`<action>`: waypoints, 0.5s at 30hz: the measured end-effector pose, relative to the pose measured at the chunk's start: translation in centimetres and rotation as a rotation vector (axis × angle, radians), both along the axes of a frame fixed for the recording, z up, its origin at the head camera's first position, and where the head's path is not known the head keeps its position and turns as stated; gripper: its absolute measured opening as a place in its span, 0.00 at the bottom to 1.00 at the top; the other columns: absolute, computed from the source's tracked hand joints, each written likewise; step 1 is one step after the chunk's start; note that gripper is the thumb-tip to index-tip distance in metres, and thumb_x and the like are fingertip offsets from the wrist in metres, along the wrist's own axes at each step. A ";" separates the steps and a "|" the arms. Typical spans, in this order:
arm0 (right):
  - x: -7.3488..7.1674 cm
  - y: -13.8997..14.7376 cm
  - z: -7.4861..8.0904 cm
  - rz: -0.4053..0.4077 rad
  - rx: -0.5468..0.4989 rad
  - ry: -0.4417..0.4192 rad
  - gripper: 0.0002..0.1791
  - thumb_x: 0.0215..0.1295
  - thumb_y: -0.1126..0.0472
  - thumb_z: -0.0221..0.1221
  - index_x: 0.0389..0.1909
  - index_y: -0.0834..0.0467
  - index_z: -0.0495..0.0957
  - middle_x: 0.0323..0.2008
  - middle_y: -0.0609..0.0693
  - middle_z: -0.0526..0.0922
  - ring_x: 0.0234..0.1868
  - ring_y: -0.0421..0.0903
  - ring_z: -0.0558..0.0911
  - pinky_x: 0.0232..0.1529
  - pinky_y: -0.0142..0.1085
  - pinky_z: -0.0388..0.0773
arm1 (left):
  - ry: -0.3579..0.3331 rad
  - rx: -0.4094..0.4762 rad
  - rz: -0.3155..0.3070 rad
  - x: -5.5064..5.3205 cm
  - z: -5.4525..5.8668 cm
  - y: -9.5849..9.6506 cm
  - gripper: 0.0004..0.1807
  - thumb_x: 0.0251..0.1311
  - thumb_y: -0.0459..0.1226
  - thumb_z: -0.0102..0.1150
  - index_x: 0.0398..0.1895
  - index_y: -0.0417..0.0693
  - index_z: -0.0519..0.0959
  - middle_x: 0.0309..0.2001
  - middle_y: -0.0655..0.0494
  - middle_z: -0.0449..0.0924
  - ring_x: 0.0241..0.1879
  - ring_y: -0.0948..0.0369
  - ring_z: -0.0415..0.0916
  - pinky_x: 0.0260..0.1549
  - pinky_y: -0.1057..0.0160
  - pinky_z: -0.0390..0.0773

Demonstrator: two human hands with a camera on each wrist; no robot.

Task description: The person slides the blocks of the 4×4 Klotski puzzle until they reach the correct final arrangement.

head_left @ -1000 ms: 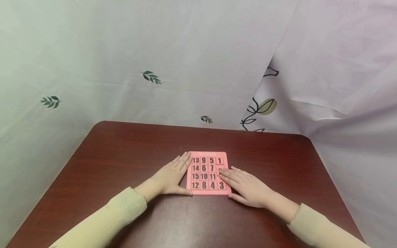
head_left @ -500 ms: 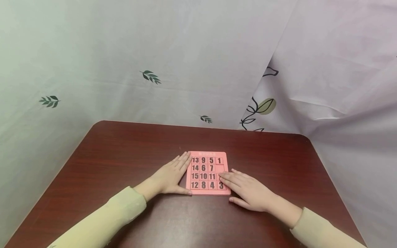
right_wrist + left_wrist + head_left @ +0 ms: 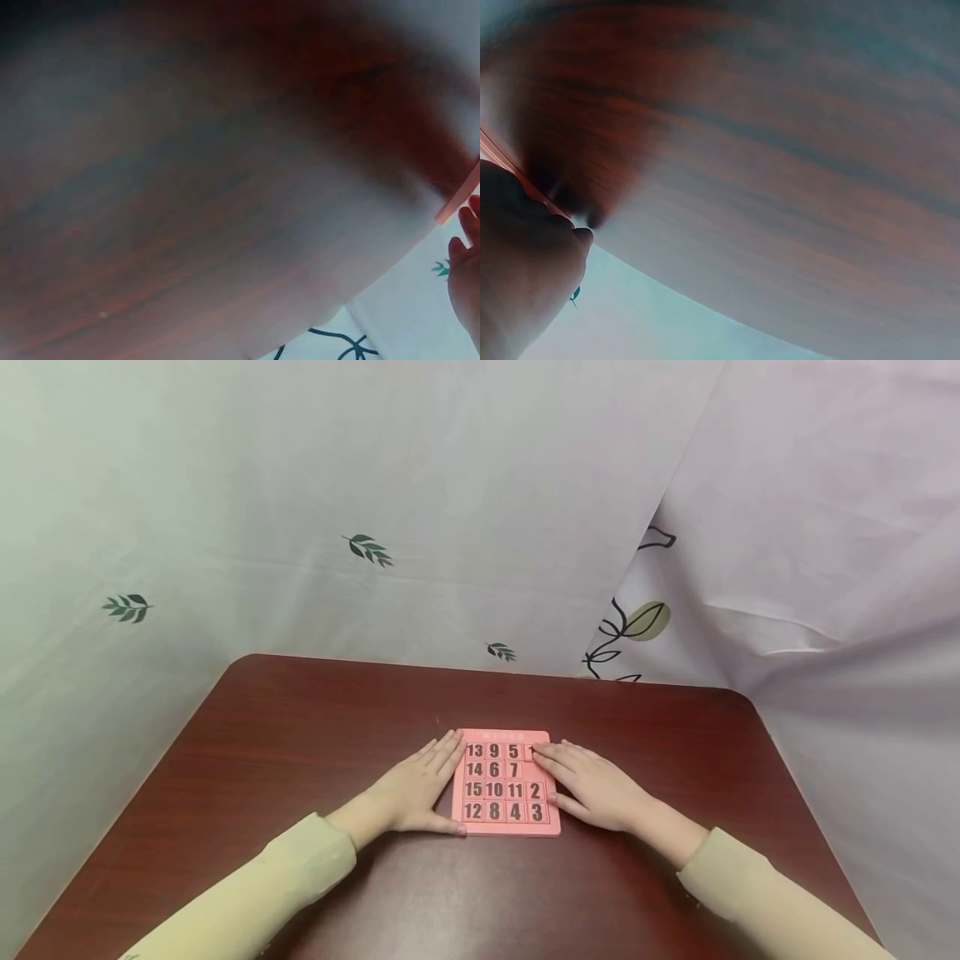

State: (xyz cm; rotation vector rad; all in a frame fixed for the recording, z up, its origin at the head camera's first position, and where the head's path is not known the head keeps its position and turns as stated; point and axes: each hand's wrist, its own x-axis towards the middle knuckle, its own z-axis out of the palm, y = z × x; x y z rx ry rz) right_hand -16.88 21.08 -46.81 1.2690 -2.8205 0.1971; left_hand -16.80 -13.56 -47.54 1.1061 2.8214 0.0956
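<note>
A pink sliding number puzzle lies flat on the table in the head view. Its tiles carry black numerals, and the gap is in the right column, second row. Along the left edge of the frame rests my left hand, fingers straight, thumb at the lower left corner. My right hand reaches in from the right with straight fingers. Its fingertips touch the top right tile, partly covering the 1, and the thumb is at the right edge beside the 2 tile. Each wrist view catches only part of its hand and a sliver of the puzzle's edge.
The dark red-brown wooden table has rounded far corners. Behind it and at both sides hangs a pale curtain with leaf prints, close against the table's far edge.
The 2 tile, under my right fingers before, has slid down into the third row, leaving the gap above it. My right hand has then moved up to the 1 tile. My left hand stays put.
</note>
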 end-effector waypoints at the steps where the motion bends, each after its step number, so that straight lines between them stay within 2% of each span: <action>1: -0.1 0.0 0.0 -0.004 0.004 -0.005 0.37 0.77 0.43 0.59 0.79 0.58 0.68 0.78 0.54 0.71 0.80 0.57 0.70 0.80 0.55 0.68 | 0.000 -0.001 0.000 0.0 0.0 0.0 0.72 0.55 0.78 0.58 0.85 0.33 0.49 0.86 0.35 0.43 0.86 0.44 0.45 0.85 0.48 0.55; 7: 0.5 0.1 0.0 0.025 0.011 0.003 0.36 0.77 0.43 0.58 0.78 0.59 0.69 0.78 0.54 0.72 0.79 0.56 0.70 0.79 0.54 0.69 | -0.005 -0.004 0.003 0.1 0.1 0.1 0.72 0.55 0.78 0.59 0.85 0.33 0.49 0.86 0.35 0.43 0.86 0.45 0.45 0.85 0.48 0.55; 15: 1.9 0.6 -0.3 0.125 -0.008 0.106 0.35 0.75 0.45 0.62 0.74 0.60 0.73 0.76 0.53 0.74 0.76 0.52 0.74 0.77 0.53 0.72 | 0.004 0.000 0.002 0.1 0.0 0.0 0.72 0.54 0.78 0.59 0.85 0.32 0.50 0.86 0.35 0.43 0.86 0.44 0.46 0.84 0.48 0.55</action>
